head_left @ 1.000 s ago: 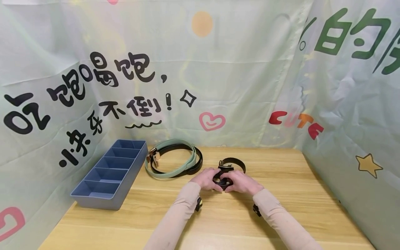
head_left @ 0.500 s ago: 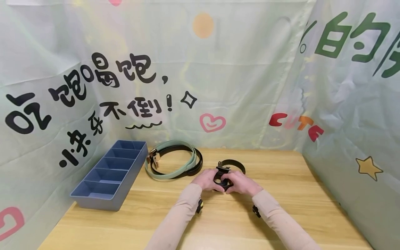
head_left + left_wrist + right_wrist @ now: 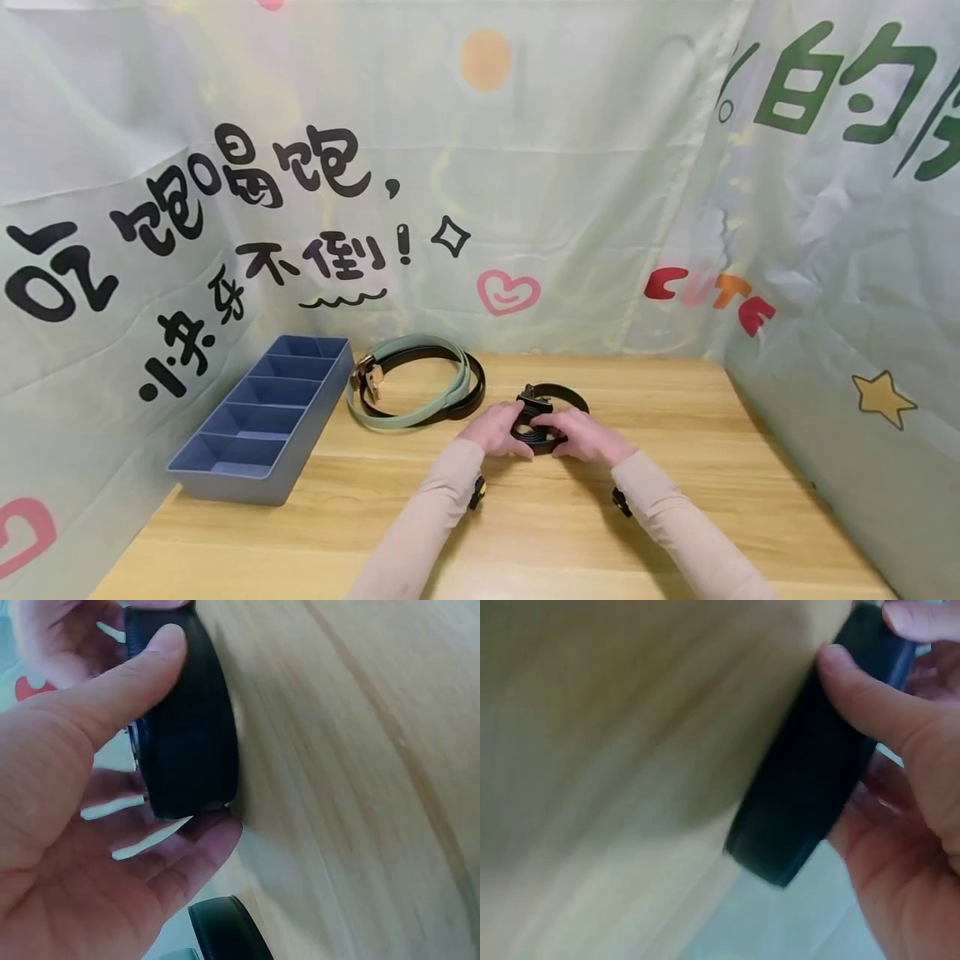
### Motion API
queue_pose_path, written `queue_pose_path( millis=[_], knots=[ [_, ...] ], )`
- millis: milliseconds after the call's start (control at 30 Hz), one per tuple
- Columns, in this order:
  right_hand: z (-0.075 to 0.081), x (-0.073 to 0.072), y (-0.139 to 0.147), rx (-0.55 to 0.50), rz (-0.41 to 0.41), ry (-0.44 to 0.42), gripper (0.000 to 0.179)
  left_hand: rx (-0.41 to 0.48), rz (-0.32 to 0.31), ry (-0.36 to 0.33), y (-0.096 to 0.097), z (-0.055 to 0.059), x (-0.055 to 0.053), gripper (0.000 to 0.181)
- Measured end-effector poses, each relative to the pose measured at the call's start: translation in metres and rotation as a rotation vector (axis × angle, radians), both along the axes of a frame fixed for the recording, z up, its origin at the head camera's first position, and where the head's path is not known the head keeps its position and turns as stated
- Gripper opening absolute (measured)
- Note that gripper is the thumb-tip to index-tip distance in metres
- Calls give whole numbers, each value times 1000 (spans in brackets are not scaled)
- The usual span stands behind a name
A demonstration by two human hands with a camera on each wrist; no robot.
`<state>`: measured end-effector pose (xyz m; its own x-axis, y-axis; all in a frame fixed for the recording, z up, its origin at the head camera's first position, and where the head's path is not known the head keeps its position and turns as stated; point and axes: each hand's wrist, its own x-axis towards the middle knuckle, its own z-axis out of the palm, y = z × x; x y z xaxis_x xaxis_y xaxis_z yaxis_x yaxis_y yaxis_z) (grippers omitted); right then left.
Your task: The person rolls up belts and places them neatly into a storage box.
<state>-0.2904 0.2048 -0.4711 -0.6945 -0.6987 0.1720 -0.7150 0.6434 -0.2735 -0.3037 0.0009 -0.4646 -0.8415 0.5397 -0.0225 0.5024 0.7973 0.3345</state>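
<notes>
A black belt (image 3: 191,750) stands on its edge on the table, wound into a small coil with a loose end curving out behind it. My left hand (image 3: 498,430) grips the coil's left side, thumb on the outer face and fingers beneath and behind. On the right side, my right hand (image 3: 587,436) holds the same coil, its thumb pressed to the outer face in the right wrist view. The belt's buckle (image 3: 536,405) sits at the far side of the coil. Parts of the inner turns are hidden by the fingers.
Left of the hands lie a mint-green belt (image 3: 408,419) and another black belt (image 3: 477,398), looped together. Farther left stands a blue-grey tray (image 3: 277,479) with several compartments. Printed cloth walls (image 3: 585,250) enclose the wooden table (image 3: 525,533) at the back and sides.
My right hand has shifted slightly to the right, and the gap between the two thumbs is wider. The left hand keeps its place on the coil.
</notes>
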Motion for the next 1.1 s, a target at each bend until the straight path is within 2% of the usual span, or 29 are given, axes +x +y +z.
queue_pose_path(
  millis=[100,200,333,467,833,967,1100],
  knots=[
    [1,-1,3,1,-6,-26,55,-5,-17,-22,0,0,-1,85],
    [1,-1,2,-8,-14,-26,46,-4,-25,-35,1,0,0,84],
    [-1,-1,-1,-13,-16,11,38,1,1,-44,4,1,4,84],
    [-1,-2,0,-10,9,-4,42,1,26,-60,4,3,4,88],
    [14,-6,6,79,20,-171,65,37,-71,-199,-3,8,-5,90],
    [16,-5,7,91,19,-189,69,45,-94,-220,-5,9,-6,89],
    [14,-4,7,73,11,-154,67,58,-108,-215,-6,7,-7,87]
  ],
)
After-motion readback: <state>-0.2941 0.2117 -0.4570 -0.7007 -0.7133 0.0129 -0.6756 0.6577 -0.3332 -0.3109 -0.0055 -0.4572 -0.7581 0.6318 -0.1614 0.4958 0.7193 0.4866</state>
